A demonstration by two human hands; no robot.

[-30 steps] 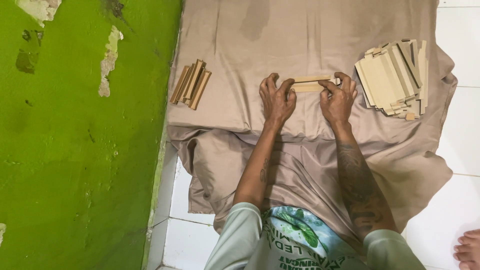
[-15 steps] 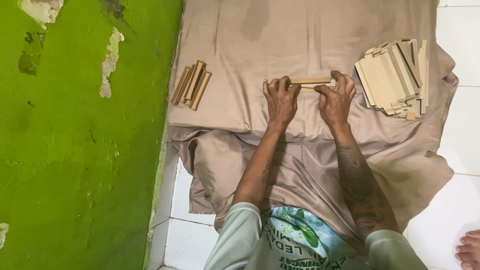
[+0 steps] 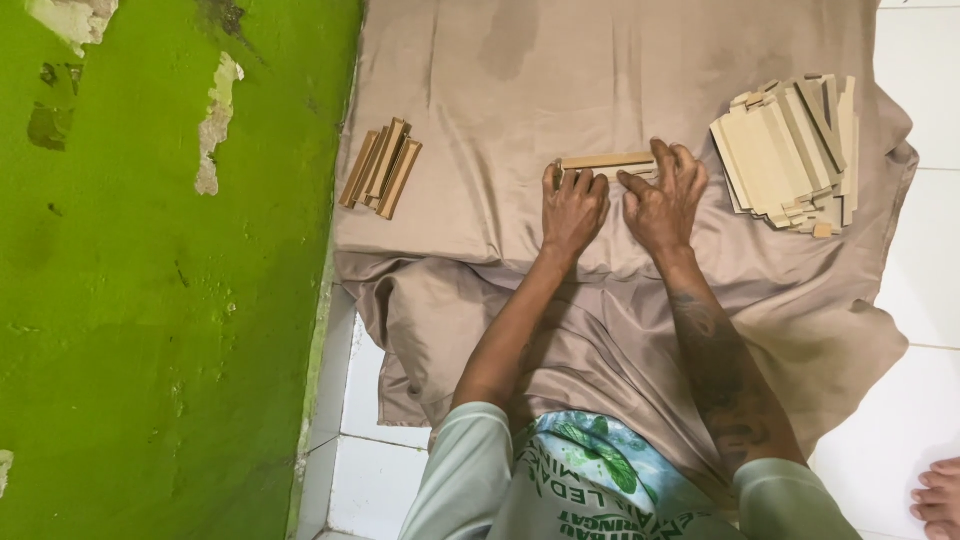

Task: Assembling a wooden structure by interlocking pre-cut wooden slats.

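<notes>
Head view showed left hand and right hand pinching a thin light wooden strip, bare beige cloth open beyond them, green wall well leftward.

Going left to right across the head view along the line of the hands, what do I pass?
Green wall → small bundle of wooden sticks → left hand → right hand → big pile of flat wooden pieces → white tiled floor. The stick held by both hands overlaps them, so it is left out.
</notes>
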